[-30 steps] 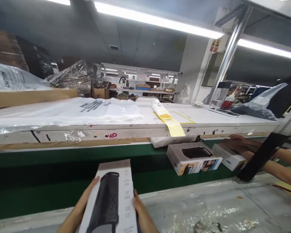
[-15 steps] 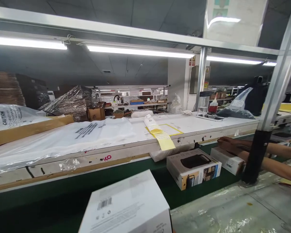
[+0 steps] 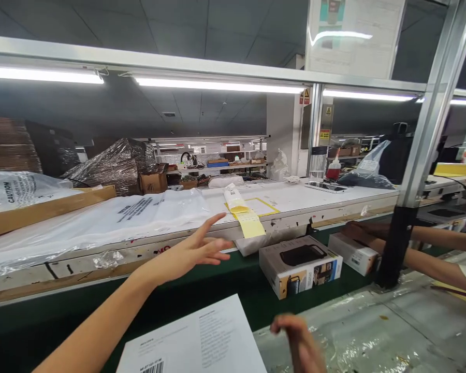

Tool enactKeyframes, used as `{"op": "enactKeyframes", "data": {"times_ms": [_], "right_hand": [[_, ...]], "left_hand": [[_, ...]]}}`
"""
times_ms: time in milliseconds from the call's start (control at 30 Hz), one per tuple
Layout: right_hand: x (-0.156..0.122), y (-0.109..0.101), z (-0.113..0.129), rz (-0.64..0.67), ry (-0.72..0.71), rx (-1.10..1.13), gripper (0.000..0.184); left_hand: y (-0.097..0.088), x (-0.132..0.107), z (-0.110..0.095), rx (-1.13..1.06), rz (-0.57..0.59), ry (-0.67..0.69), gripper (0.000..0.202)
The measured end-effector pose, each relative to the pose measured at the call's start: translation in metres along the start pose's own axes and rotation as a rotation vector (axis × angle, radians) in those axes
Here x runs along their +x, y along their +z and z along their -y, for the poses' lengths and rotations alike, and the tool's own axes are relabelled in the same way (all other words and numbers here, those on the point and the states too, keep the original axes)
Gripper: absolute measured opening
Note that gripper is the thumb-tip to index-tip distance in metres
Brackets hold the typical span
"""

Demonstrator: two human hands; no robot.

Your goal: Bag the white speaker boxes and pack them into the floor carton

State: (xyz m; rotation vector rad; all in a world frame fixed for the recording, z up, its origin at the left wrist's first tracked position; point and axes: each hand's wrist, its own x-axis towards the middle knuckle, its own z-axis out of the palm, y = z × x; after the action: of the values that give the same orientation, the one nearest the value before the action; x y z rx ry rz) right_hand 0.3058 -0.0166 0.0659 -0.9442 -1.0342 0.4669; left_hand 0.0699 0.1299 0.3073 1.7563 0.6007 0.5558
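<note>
Fingers apart, the left hand (image 3: 192, 254) hovers near a yellow paper strip (image 3: 251, 225); the blurred right hand (image 3: 301, 342), loosely curled open, hangs beside 1 white rectangular box (image 3: 205, 342).

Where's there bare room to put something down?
There's bare green belt between the near white box and the picture box, and white tabletop between the yellow-lined square and the phone-like slab. Farther right is crowded: a co-worker's hands are at another box.

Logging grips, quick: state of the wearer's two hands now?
Left hand: open, empty, near the yellow labels.
Right hand: blurred, loosely open, fingers bent, nothing visibly held.
</note>
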Motion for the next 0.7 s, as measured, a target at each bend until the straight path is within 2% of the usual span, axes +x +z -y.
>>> {"op": "enactKeyframes", "data": {"times_ms": [33, 100, 200, 300, 367, 533, 700], "right_hand": [[0.026, -0.006, 0.019, -0.064, -0.073, -0.071, 0.04], [0.085, -0.011, 0.06, -0.123, -0.235, -0.232, 0.035], [0.165, -0.001, 0.111, -0.004, -0.402, -0.432, 0.02], [0.213, 0.017, 0.13, 0.232, -0.5, -0.605, 0.015], [0.225, 0.026, 0.128, 0.327, -0.529, -0.646, 0.012], [0.226, 0.027, 0.118, 0.374, -0.578, -0.676, 0.012], [0.229, 0.025, 0.128, 0.463, -0.696, -0.929, 0.011]], "left_hand": [[0.007, 0.015, -0.006, -0.004, 0.057, -0.005, 0.1], [0.021, 0.042, -0.006, -0.043, 0.092, 0.008, 0.1], [0.035, 0.066, 0.004, -0.132, 0.056, 0.051, 0.096], [0.044, 0.074, 0.006, -0.204, 0.015, 0.088, 0.083], [0.049, 0.074, 0.002, -0.214, -0.028, 0.105, 0.075], [0.06, 0.078, -0.002, -0.129, -0.138, 0.144, 0.067], [0.061, 0.083, 0.003, -0.092, -0.174, 0.169, 0.064]]}}
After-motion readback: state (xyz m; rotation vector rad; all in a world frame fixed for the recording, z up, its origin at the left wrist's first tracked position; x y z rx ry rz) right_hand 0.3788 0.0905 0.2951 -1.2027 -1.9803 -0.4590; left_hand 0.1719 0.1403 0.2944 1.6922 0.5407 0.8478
